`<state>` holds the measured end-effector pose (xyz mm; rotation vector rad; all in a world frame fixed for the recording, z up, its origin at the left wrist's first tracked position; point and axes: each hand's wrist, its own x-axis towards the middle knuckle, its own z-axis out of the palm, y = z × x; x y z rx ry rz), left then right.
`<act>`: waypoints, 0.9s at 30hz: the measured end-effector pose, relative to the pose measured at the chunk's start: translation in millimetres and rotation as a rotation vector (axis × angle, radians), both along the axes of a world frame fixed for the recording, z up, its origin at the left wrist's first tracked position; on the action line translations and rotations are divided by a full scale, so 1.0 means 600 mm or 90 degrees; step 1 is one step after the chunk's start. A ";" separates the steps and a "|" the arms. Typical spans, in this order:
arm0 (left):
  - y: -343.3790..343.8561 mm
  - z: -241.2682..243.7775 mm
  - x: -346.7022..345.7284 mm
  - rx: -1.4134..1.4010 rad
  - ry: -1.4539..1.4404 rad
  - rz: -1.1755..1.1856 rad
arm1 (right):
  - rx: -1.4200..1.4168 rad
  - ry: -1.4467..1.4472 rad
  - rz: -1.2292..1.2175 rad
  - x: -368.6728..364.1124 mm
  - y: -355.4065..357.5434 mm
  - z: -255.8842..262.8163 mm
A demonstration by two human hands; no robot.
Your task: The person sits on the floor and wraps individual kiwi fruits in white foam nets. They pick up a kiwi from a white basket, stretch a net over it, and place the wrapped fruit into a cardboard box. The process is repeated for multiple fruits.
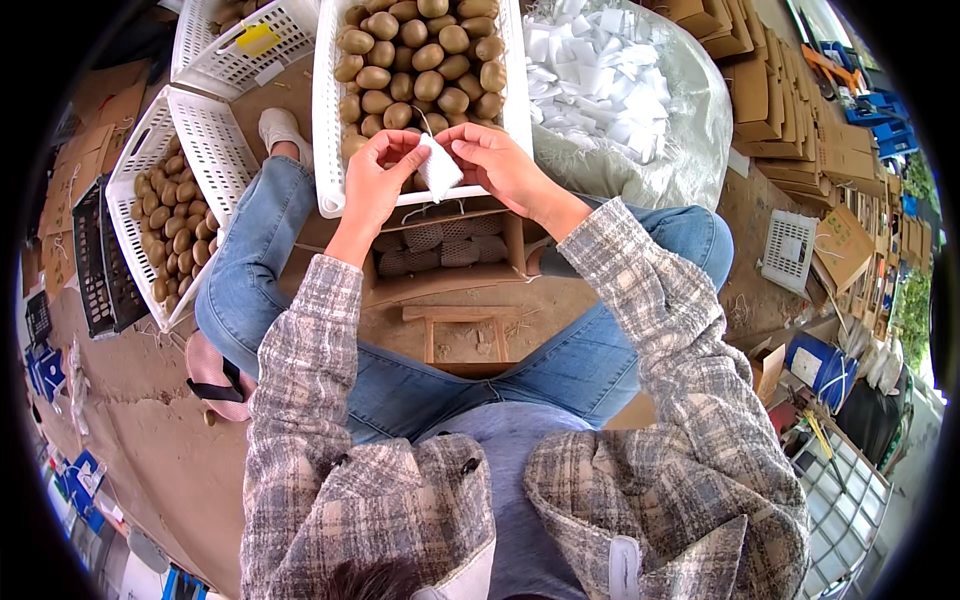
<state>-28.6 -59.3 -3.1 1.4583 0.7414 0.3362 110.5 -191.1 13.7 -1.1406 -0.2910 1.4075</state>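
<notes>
Between my hands is a small white foam net sleeve (441, 168), hanging flat over the near edge of a white plastic crate (327, 112). My left hand (386, 169) pinches its left side between thumb and fingers. At its upper right edge, the fingers of my right hand (495, 165) are closed on it. Whether anything is inside the sleeve cannot be made out. Brown kiwifruit (428, 57) fill the crate behind my hands. Below them, between my legs, an uncovered cardboard box (435, 283) holds several net-wrapped fruits (459, 252) in rows.
Right of the crate, a large clear plastic bag (697, 127) bulges with loose white foam sleeves (600, 75). Another white crate of kiwifruit (176, 225) stands at left, beside a black crate (109, 262). Stacked cardboard cartons (765, 97) rise at right. A small wooden stool (461, 311) is below the box.
</notes>
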 end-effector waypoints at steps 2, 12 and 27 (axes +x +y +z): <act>0.002 -0.007 0.000 -0.022 0.038 -0.013 | 0.011 0.009 0.001 0.001 0.003 -0.004; -0.006 -0.036 0.011 -0.240 -0.145 0.076 | 0.016 0.098 -0.052 -0.010 0.017 -0.056; 0.074 -0.001 -0.004 -0.372 -0.050 -0.126 | 0.086 0.215 -0.140 0.000 0.052 -0.028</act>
